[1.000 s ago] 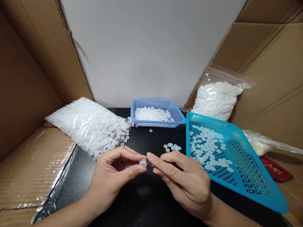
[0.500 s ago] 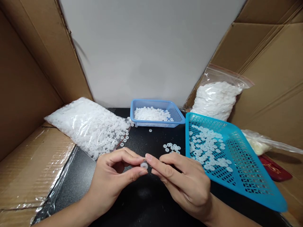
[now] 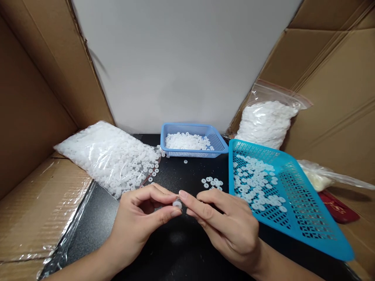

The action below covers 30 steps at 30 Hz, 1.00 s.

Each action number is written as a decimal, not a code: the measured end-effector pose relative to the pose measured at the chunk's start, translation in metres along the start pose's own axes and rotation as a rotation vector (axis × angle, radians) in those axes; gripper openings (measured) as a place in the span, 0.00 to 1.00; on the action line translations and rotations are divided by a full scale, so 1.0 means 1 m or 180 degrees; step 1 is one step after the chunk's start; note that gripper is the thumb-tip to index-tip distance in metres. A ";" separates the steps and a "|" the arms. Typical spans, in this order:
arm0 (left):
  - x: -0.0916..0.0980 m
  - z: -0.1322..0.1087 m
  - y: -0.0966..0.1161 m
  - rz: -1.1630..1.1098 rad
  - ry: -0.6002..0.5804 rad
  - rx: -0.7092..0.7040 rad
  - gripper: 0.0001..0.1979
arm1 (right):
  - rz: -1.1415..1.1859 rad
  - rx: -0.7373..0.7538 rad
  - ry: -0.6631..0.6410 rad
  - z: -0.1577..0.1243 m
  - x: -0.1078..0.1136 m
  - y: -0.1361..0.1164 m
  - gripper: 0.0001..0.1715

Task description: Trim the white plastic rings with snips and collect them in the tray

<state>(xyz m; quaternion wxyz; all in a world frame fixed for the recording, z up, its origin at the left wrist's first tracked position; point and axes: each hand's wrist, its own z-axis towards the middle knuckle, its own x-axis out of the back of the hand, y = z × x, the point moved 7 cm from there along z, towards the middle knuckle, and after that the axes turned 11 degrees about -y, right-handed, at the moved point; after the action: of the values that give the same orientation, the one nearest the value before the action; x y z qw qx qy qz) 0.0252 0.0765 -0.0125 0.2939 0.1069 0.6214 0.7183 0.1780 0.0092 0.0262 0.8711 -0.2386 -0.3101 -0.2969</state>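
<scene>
My left hand [image 3: 143, 214] pinches a small translucent white ring [image 3: 177, 204] between thumb and index finger, in front of me over the black table. My right hand [image 3: 225, 230] is closed just to the right, its foremost fingertip against the upper edge of the ring and the left index fingertip. Whatever those right fingers may grip is hidden. Beyond the right hand, several loose white rings [image 3: 206, 185] lie on the table. A turquoise basket [image 3: 318, 195] with many similar white pieces stands to the right.
A clear bag of white rings [image 3: 108, 156] spills slightly at left. A blue basket [image 3: 218, 140] of rings stands at the back, before a white panel [image 3: 181, 62]. At right are a zip bag of white pieces [image 3: 263, 121], a smaller bag [image 3: 319, 177] and a red object [image 3: 340, 208].
Both hands keep nearly the same pose around the ring. The whole view has shifted very slightly; nothing has been let go.
</scene>
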 end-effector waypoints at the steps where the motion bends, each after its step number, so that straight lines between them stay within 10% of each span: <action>1: 0.000 0.000 0.000 -0.0011 -0.0002 0.0019 0.08 | -0.0022 -0.0004 -0.0013 0.000 0.000 0.000 0.19; 15: 0.003 0.000 -0.002 0.0014 0.0171 0.0172 0.11 | 0.1011 -0.1015 0.0334 -0.007 -0.003 0.031 0.22; 18: 0.003 0.000 0.000 0.0149 0.0128 0.0073 0.12 | 0.1132 -0.0610 0.0198 -0.004 -0.004 0.021 0.29; 23: 0.003 -0.001 -0.002 0.0303 0.0150 0.0064 0.09 | 0.0695 0.0007 0.0099 0.001 -0.004 0.002 0.13; 26: 0.004 -0.001 -0.001 0.0432 0.0188 0.0043 0.10 | 0.0876 -0.0292 0.0381 -0.004 -0.002 0.012 0.24; 30: 0.002 -0.001 0.010 0.0832 0.0144 -0.0336 0.16 | 0.1411 -0.1129 0.0509 -0.012 -0.011 0.036 0.09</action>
<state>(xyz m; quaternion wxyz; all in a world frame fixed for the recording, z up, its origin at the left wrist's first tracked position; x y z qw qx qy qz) 0.0206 0.0762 -0.0033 0.1891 0.1551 0.5701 0.7844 0.2000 0.0314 0.0016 0.8811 -0.4249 -0.1240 -0.1668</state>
